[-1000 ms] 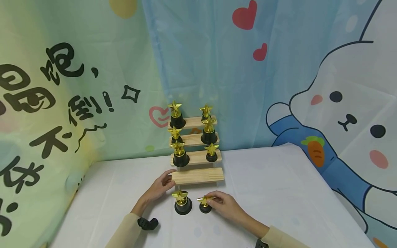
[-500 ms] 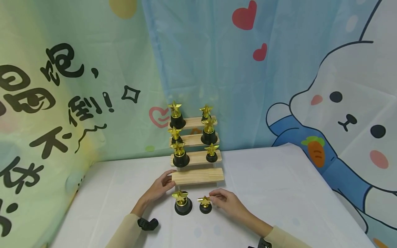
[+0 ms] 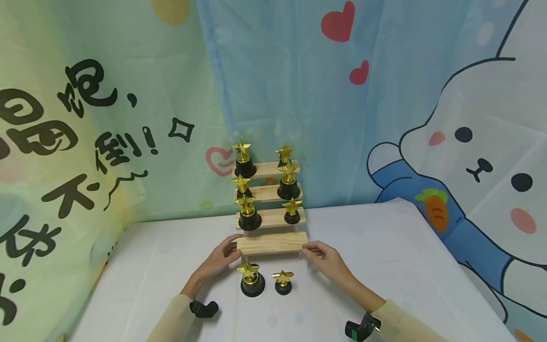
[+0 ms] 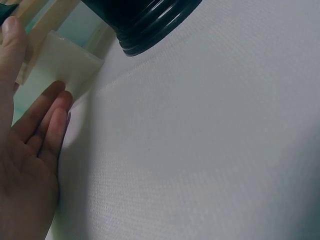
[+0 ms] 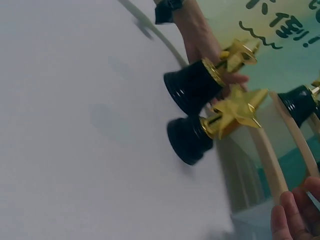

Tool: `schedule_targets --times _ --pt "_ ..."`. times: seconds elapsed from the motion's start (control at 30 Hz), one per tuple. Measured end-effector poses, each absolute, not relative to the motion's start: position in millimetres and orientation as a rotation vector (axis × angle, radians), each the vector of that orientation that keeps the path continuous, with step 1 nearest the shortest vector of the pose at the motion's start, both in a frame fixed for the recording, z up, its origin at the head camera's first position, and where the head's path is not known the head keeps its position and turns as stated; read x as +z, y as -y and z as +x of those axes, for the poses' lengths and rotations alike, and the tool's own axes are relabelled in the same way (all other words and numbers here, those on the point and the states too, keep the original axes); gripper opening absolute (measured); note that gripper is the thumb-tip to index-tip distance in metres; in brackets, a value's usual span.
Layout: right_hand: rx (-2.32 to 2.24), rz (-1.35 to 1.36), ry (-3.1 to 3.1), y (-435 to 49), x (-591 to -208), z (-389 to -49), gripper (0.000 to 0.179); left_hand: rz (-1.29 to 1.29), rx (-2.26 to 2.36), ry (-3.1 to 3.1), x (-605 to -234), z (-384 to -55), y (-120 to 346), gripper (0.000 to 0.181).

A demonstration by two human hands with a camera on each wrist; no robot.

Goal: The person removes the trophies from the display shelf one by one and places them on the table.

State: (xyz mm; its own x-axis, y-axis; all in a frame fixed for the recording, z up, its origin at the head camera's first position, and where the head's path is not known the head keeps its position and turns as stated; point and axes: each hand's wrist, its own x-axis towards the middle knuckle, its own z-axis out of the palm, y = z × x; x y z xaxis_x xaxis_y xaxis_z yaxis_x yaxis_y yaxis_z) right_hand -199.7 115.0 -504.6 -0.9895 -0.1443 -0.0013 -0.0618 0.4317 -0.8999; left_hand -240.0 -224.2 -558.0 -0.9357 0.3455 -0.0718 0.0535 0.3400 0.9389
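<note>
My left hand (image 3: 220,259) touches the left end of a stepped wooden display stand (image 3: 271,243) at its lowest shelf. In the left wrist view its fingers (image 4: 46,127) lie fairly straight against the stand's pale side panel (image 4: 62,62). At the shelf's right end, my right hand (image 3: 326,261) touches the wood with its fingertips; its grasp is partly hidden. Two gold star trophies on black bases stand on the table before the stand: a large trophy (image 3: 252,281) at left, a small trophy (image 3: 283,283) at right. Neither hand touches them.
Each of the three upper shelves bears a large and a small star trophy, such as the large trophy (image 3: 249,216) and small trophy (image 3: 292,212) on the third shelf. A white cloth covers the table (image 3: 367,247). A printed curtain (image 3: 273,85) hangs close behind.
My right hand has let go of the small front trophy and moved back and right to the lowest shelf's right end. The left hand has stayed at the left end.
</note>
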Motion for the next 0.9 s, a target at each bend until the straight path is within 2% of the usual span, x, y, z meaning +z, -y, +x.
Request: schedule_targets --times 0.4,0.9 --pt "-1.627 -0.115 -2.685 -135.2 -485.6 -247.6 0.04 0.342 1.63 -2.348 -560.0 -240.9 224.1 0.057" --pt "-1.633 -0.255 -2.682 -123.0 -448.8 -279.6 0.047 0.34 1.62 -2.355 -560.5 -241.1 224.1 0.056"
